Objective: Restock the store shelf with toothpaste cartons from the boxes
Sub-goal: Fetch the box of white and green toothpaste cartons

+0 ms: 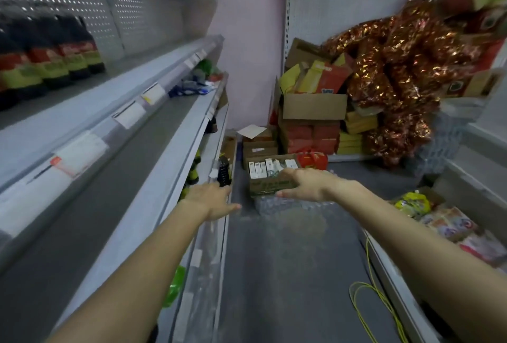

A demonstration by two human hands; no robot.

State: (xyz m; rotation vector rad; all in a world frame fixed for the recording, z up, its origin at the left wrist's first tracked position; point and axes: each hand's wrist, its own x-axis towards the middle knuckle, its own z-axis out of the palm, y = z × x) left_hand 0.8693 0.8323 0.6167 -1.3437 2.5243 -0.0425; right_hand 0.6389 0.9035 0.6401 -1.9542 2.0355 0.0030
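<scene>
Toothpaste cartons point(263, 168): upright in open box point(270, 186) on the floor, 12 o'clock of both hands; box long axis 9-to-3.
Right hand point(304, 184): nearer, fingers spread against the box's near wall, no grip visible.
Left hand point(214, 200): fingers straight, empty, at the box's 9 o'clock beside the shelf point(109, 178) edge.

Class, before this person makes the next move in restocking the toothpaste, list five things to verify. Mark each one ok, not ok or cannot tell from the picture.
1. Stock in the open cardboard box: ok. White toothpaste cartons stand upright inside.
2. Right hand on the box: it is at the near right corner, ok. Whether the grip is firm: cannot tell.
3. Left hand free: ok. Its fingers are straight and hold nothing, beside the shelf edge.
4. Box footing: cannot tell. The box sits on a shrink-wrapped pack, which is blurred.
5. Room on the grey shelf: ok. Bare board shows.
6. Floor: not ok. A yellow-green cable lies loose on it.
</scene>
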